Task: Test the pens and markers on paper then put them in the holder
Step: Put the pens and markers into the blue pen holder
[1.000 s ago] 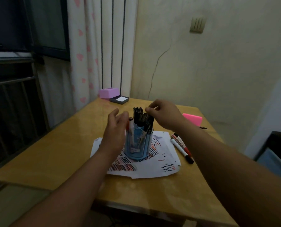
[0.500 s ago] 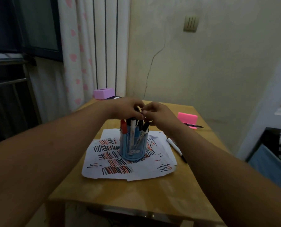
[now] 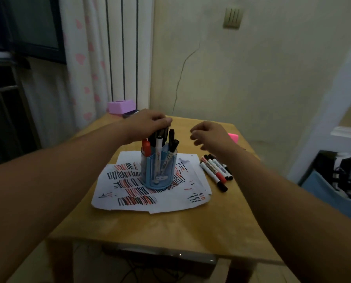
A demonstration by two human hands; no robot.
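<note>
A blue pen holder [image 3: 159, 176] stands on white paper [image 3: 150, 203] covered in red and black test strokes. Several pens and markers [image 3: 159, 144] stand in it, caps up. My left hand [image 3: 148, 123] is over the holder, and its curled fingers grip the tops of the black pens. To the right of the holder my right hand [image 3: 209, 135] hovers with loosely curled fingers and holds nothing. Under my right wrist, loose markers [image 3: 214, 171] lie side by side on the table, just off the paper's right edge.
The wooden table [image 3: 160, 231] is small, and its front edge is close to me. A pink box [image 3: 120, 106] sits at the far left corner and a pink block [image 3: 232, 136] at the far right. A blue bag [image 3: 334, 199] stands on the floor at the right.
My right hand has let go of the pen tops and drawn back to the right. My left hand has stayed on top of the pens. More loose markers show beside the paper.
</note>
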